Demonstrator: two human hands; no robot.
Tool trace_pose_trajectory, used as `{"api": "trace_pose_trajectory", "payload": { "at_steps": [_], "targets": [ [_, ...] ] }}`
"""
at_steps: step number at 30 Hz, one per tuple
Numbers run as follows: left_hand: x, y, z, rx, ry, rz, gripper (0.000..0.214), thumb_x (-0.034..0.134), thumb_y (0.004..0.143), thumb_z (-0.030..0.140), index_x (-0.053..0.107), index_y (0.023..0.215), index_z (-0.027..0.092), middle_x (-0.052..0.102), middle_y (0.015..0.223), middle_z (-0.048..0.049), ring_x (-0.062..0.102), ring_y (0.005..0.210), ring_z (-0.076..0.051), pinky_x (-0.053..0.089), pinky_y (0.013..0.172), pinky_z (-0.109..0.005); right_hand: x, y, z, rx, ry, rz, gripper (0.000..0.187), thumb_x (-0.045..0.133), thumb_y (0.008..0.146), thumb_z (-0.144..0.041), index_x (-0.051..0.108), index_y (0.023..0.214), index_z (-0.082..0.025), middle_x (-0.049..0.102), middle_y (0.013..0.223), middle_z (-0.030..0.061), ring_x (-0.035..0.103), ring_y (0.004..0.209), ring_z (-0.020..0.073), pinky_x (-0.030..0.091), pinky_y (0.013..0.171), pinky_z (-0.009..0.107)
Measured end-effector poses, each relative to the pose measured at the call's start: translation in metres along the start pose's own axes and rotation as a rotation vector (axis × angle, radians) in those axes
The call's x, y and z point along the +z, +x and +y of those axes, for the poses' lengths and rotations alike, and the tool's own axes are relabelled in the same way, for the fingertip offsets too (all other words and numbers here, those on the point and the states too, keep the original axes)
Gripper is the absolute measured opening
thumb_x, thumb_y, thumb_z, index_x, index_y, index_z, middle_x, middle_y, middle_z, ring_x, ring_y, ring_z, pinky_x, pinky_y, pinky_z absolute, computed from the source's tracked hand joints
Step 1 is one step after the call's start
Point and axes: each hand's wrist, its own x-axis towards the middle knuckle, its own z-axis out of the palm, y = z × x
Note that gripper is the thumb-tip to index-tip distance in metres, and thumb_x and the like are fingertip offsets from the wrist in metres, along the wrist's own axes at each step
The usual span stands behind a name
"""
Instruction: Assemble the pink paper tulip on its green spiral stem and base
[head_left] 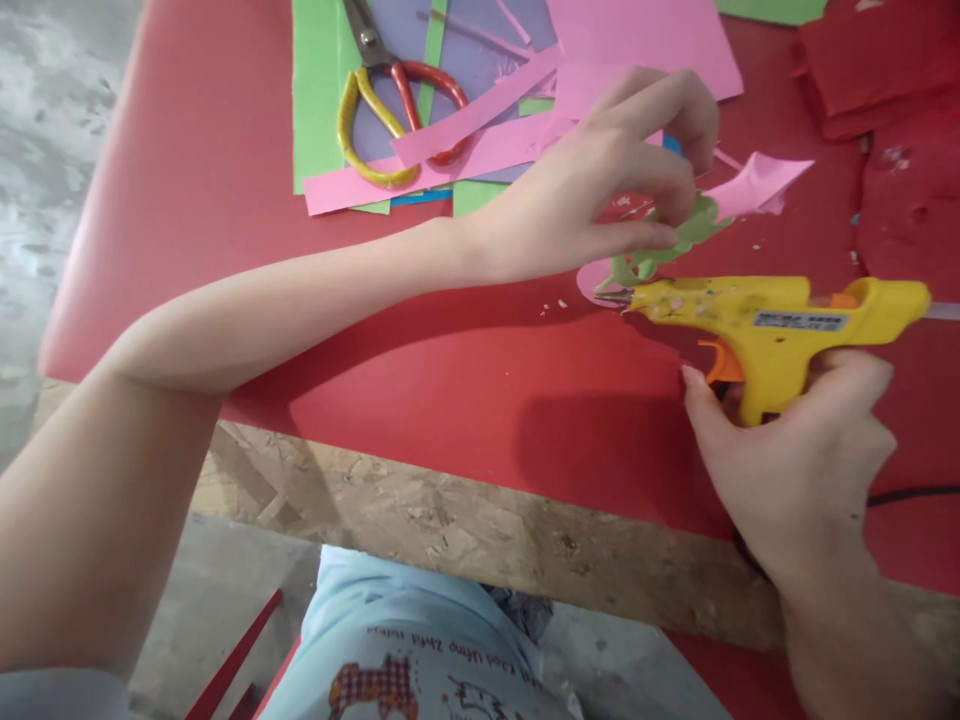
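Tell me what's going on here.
At a red-topped table, the person's left hand pinches a green-and-pink paper piece. The right hand grips a yellow glue gun, its nozzle at the piece's rounded pink end; whether they touch is unclear. Scissors lie amid coloured paper.

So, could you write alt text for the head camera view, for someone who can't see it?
The right hand holds a yellow glue gun, its nozzle close to a green-and-pink paper craft beside the left hand. Scissors and coloured paper lie on a red tabletop.
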Motion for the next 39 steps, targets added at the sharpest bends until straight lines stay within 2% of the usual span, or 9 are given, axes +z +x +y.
{"api": "trace_pose_trajectory", "payload": {
  "at_steps": [4, 8, 12, 14, 19, 25, 32, 36, 39],
  "targets": [
    [-0.003, 0.002, 0.004, -0.064, 0.025, -0.052, 0.015, 0.054, 0.091, 0.022, 0.061, 0.089, 0.008, 0.042, 0.114, -0.0034, 0.038, 0.126, -0.017, 0.028, 0.105, -0.035, 0.001, -0.001, -0.001, -0.022, 0.033, 0.016, 0.065, 0.046, 0.074, -0.07, 0.039, 0.109, -0.016, 0.06, 0.094, 0.0155, 0.065, 0.076, 0.0345, 0.048, 0.054, 0.041],
    [-0.002, 0.001, 0.001, -0.068, -0.036, 0.01, 0.02, 0.058, 0.088, 0.025, 0.067, 0.087, 0.007, 0.047, 0.115, -0.0028, 0.042, 0.126, -0.017, 0.03, 0.105, -0.034, 0.003, -0.002, 0.0, -0.061, -0.008, 0.05, 0.069, 0.04, 0.076, -0.075, 0.041, 0.11, -0.015, 0.059, 0.094, 0.0157, 0.064, 0.073, 0.0334, 0.044, 0.05, 0.039],
    [0.0, -0.002, 0.0, -0.1, -0.088, 0.046, 0.023, 0.059, 0.087, 0.029, 0.07, 0.088, 0.009, 0.05, 0.115, 0.0001, 0.042, 0.123, -0.008, 0.029, 0.104, -0.024, 0.003, -0.002, 0.001, -0.057, -0.032, 0.054, 0.068, 0.037, 0.077, -0.076, 0.041, 0.11, -0.016, 0.058, 0.086, 0.0118, 0.061, 0.064, 0.0317, 0.039, 0.046, 0.037],
    [-0.001, -0.002, 0.001, -0.105, -0.09, 0.048, 0.022, 0.06, 0.087, 0.029, 0.071, 0.088, 0.009, 0.05, 0.116, -0.0002, 0.042, 0.122, -0.007, 0.028, 0.104, -0.022, 0.002, -0.002, 0.0, -0.042, -0.037, 0.039, 0.068, 0.038, 0.076, -0.076, 0.04, 0.109, -0.017, 0.057, 0.084, 0.0109, 0.06, 0.063, 0.0317, 0.038, 0.045, 0.037],
    [-0.001, -0.001, 0.002, -0.071, -0.077, 0.038, 0.025, 0.058, 0.087, 0.027, 0.07, 0.09, 0.006, 0.05, 0.117, -0.0025, 0.043, 0.124, -0.012, 0.028, 0.104, -0.029, -0.003, -0.001, -0.002, -0.009, -0.027, -0.015, 0.065, 0.042, 0.075, -0.074, 0.038, 0.108, -0.018, 0.057, 0.088, 0.0125, 0.06, 0.067, 0.0323, 0.04, 0.047, 0.038],
    [0.001, -0.001, 0.0, -0.076, -0.148, 0.088, 0.022, 0.062, 0.085, 0.026, 0.072, 0.088, 0.007, 0.053, 0.117, -0.0019, 0.045, 0.121, -0.01, 0.028, 0.103, -0.025, -0.006, 0.002, -0.005, 0.077, -0.04, -0.076, 0.066, 0.046, 0.071, -0.074, 0.037, 0.107, -0.018, 0.058, 0.091, 0.0149, 0.063, 0.073, 0.0373, 0.048, 0.054, 0.047],
    [-0.001, -0.001, 0.0, -0.077, -0.147, 0.08, 0.023, 0.062, 0.084, 0.025, 0.071, 0.086, 0.005, 0.053, 0.116, -0.0026, 0.044, 0.121, -0.01, 0.027, 0.102, -0.024, -0.008, 0.005, -0.009, 0.106, -0.046, -0.121, 0.071, 0.046, 0.07, -0.073, 0.037, 0.11, -0.015, 0.058, 0.094, 0.0174, 0.064, 0.077, 0.0396, 0.05, 0.057, 0.049],
    [0.002, -0.001, -0.002, -0.044, -0.09, 0.077, 0.025, 0.057, 0.088, 0.025, 0.069, 0.084, 0.004, 0.052, 0.115, -0.0049, 0.044, 0.123, -0.013, 0.029, 0.102, -0.031, -0.003, 0.003, -0.004, 0.073, -0.009, -0.067, 0.072, 0.042, 0.072, -0.076, 0.037, 0.111, -0.016, 0.059, 0.094, 0.0168, 0.064, 0.078, 0.0382, 0.05, 0.058, 0.048],
    [0.006, -0.001, -0.007, 0.008, -0.065, 0.086, 0.042, 0.042, 0.096, 0.037, 0.067, 0.083, 0.006, 0.051, 0.115, -0.0062, 0.045, 0.124, -0.018, 0.031, 0.103, -0.039, 0.002, 0.001, 0.001, 0.02, 0.019, -0.006, 0.071, 0.042, 0.074, -0.076, 0.037, 0.112, -0.017, 0.059, 0.093, 0.0149, 0.063, 0.075, 0.0351, 0.047, 0.056, 0.044]
  ]
}}
